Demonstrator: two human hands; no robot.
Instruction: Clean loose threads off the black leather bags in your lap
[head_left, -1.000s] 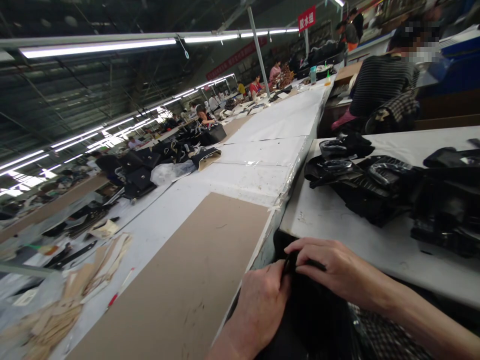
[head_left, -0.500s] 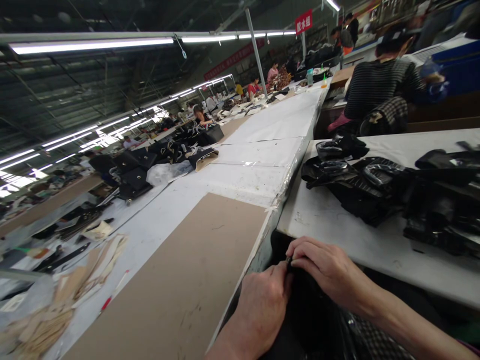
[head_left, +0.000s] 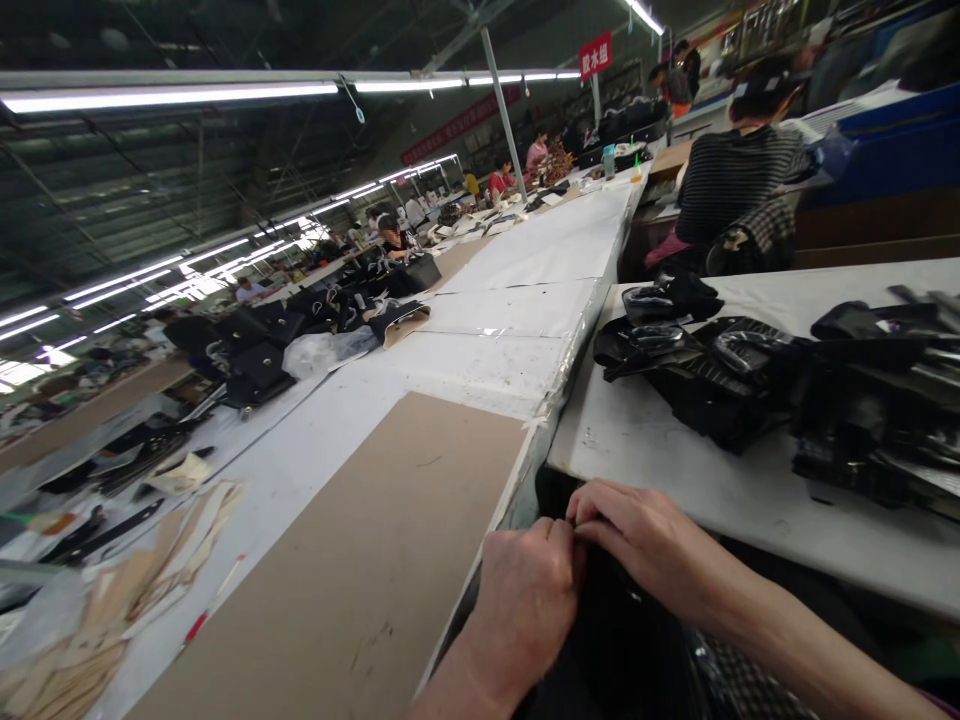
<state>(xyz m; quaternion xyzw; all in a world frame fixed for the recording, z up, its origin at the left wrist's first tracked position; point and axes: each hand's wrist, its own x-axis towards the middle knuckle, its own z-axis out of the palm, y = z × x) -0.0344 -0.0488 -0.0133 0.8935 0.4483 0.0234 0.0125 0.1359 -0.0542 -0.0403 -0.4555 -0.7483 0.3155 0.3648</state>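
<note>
Both hands meet over my lap, at the gap between two tables. My left hand (head_left: 529, 600) is closed, its fingers curled around the edge of a black piece of material (head_left: 622, 640). Right beside it, my right hand (head_left: 637, 530) pinches the same edge, fingertips almost touching the left thumb. The black piece hangs down below the hands, dark and partly glossy; its full shape is hidden by my hands and the shadow. Checkered cloth (head_left: 739, 675) shows beneath it, by my right forearm.
A beige board (head_left: 360, 540) lies on the long white table (head_left: 517, 305) to my left. Tan strips (head_left: 142, 590) and a red-tipped pen (head_left: 199, 625) lie further left. Black pieces (head_left: 705, 350) are heaped on the right-hand table (head_left: 600, 430). A person in stripes (head_left: 735, 170) sits ahead.
The view has shifted slightly, so the surroundings sit a little further left. My hands keep nearly the same place, with the right fingertips drawn slightly closer to the left hand.
</note>
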